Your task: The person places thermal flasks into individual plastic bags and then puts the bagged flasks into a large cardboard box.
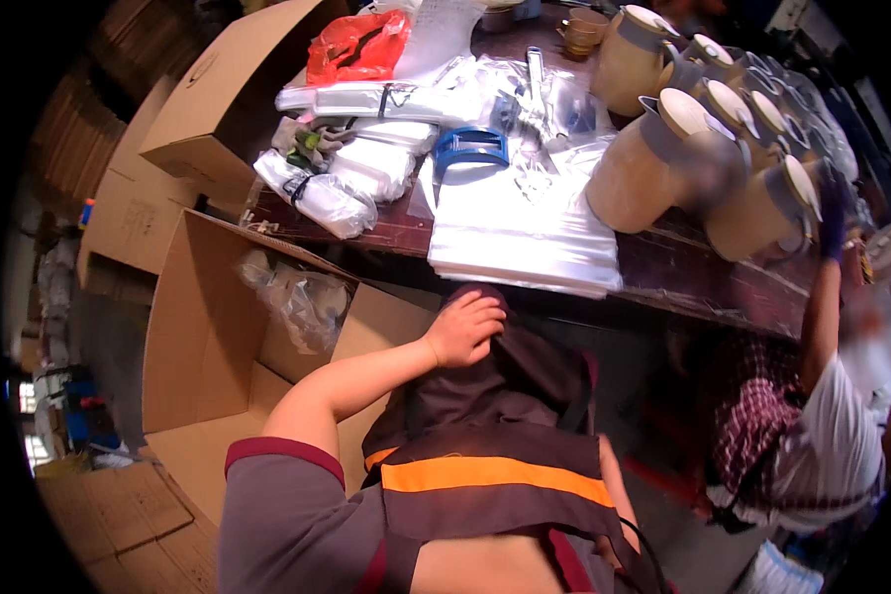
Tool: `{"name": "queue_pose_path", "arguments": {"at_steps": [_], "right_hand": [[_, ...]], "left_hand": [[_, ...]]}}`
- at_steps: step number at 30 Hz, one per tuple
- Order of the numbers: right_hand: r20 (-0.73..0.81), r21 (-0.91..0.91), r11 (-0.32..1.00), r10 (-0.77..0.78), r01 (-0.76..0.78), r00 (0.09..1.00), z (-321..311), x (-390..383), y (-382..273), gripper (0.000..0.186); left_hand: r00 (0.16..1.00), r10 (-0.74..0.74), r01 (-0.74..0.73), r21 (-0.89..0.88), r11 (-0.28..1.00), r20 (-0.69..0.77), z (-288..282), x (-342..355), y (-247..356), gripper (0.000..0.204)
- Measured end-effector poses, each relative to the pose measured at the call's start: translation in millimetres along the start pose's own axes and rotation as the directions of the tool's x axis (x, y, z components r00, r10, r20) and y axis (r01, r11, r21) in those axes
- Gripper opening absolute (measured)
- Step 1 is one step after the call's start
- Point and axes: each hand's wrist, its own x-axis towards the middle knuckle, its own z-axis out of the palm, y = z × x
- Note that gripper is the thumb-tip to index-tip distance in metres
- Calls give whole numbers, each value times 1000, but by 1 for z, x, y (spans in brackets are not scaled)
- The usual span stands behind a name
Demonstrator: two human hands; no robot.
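Note:
My left hand (465,327) is raised in front of me with its fingers curled over the top of a dark brown garment (510,396). The garment has an orange stripe (495,478) and hangs down over my chest. It reaches up to the front edge of the wooden table (703,287). Part of my right forearm (614,485) shows along the garment's right side, but the hand itself is hidden under the cloth.
On the table lie a stack of clear plastic bags (525,233), a blue tape dispenser (470,148), white wrapped bundles (366,168), a red bag (356,45) and several beige lidded jugs (653,158). An open cardboard box (208,327) stands at my left. A person in white and plaid (822,426) reaches up at the right.

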Motion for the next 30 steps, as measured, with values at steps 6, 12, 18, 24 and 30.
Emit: {"name": "queue_pose_path", "arguments": {"at_steps": [6, 12, 18, 24, 30], "right_hand": [[-710, 93, 908, -227, 409, 667, -214, -41, -235, 43], [-811, -454, 867, -498, 206, 308, -387, 2, -396, 37], [-784, -403, 914, -316, -52, 534, -463, 18, -372, 41], [-566, 293, 695, -428, 656, 705, -360, -31, -402, 19], [-461, 816, 170, -385, 553, 800, -224, -157, -461, 27]], "left_hand": [[989, -22, 16, -41, 999, -145, 7, -9, 10, 21], [974, -50, 28, -99, 995, -223, 22, -28, 15, 21], [980, -20, 1, -93, 996, -199, 21, -19, 28, 22], [936, -353, 335, -309, 890, 0, -29, -50, 9, 32], [840, -527, 121, -902, 415, -131, -150, 16, 52, 63]]}}
